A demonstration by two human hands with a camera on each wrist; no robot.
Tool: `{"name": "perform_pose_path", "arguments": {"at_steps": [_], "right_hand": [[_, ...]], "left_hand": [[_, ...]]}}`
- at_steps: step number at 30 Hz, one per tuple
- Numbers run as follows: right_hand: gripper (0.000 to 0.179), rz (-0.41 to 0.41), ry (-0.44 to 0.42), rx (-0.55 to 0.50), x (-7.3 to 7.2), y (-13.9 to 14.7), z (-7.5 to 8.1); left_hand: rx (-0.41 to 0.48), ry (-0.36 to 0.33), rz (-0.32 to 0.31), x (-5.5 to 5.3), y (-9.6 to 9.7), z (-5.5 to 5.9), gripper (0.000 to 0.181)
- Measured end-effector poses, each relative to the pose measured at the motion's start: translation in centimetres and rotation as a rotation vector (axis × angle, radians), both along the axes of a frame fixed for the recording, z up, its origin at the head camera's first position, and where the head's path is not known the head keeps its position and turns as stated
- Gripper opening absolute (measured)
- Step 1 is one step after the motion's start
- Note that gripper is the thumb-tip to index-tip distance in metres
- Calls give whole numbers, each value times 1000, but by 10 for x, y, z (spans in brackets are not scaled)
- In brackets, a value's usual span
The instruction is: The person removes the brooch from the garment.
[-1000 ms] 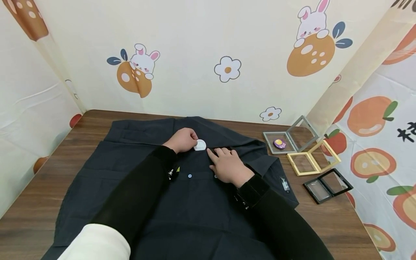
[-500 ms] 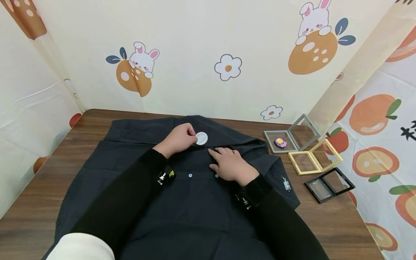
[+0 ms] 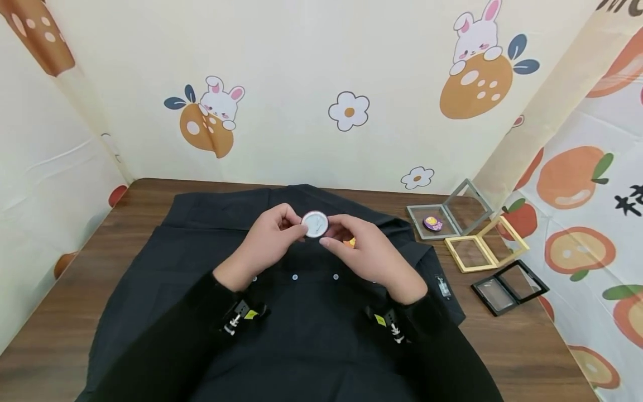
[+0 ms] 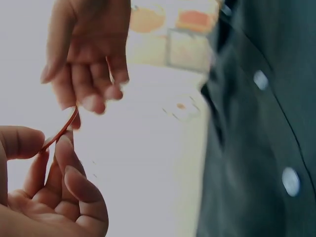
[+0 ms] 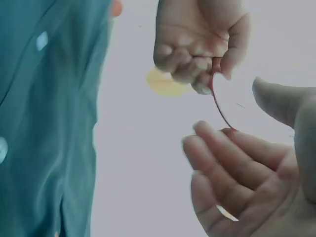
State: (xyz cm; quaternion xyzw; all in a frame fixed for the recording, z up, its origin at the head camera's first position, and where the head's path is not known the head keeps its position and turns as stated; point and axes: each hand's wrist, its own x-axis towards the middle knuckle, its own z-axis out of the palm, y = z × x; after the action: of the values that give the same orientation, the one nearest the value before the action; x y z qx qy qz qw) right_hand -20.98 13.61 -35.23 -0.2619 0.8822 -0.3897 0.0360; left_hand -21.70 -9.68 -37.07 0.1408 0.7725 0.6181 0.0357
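A small round pin badge point(image 3: 315, 224), its white back facing up, is held above a dark navy button-front garment point(image 3: 321, 324). My left hand point(image 3: 266, 240) pinches the badge's left edge between thumb and fingers. On the opposite side, my right hand point(image 3: 366, 251) has its fingertips at the badge's rim, with the thumb standing apart. Seen edge-on in the left wrist view, the badge point(image 4: 61, 129) is a thin red line. A small yellow-orange patch point(image 3: 350, 243) shows under the right hand, mostly hidden; I cannot tell whether it is held. White buttons point(image 3: 294, 277) run across the garment.
To the right on the wooden table point(image 3: 527, 352) stand open clear-windowed frames: grey point(image 3: 427, 234), yellow point(image 3: 456, 268) and black point(image 3: 507, 304). A purple-and-yellow badge point(image 3: 432, 224) lies in the grey one. A printed cloth backdrop point(image 3: 281, 139) rises behind the table.
My left hand has turned the badge and lifted it toward me, so its back faces up. The right hand has risen from the garment to the badge's right edge.
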Motion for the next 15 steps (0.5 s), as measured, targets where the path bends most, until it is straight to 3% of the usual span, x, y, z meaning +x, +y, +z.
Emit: {"name": "perform_pose_path", "arguments": {"at_steps": [4, 8, 15], "right_hand": [[32, -21, 60, -163, 14, -2, 7], [30, -7, 109, -256, 23, -1, 11], [20, 71, 131, -318, 29, 3, 8]], "left_hand": [[101, 51, -13, 18, 2, 10, 5], [164, 97, -44, 32, 5, 19, 5], [128, 155, -106, 46, 7, 26, 10]]}}
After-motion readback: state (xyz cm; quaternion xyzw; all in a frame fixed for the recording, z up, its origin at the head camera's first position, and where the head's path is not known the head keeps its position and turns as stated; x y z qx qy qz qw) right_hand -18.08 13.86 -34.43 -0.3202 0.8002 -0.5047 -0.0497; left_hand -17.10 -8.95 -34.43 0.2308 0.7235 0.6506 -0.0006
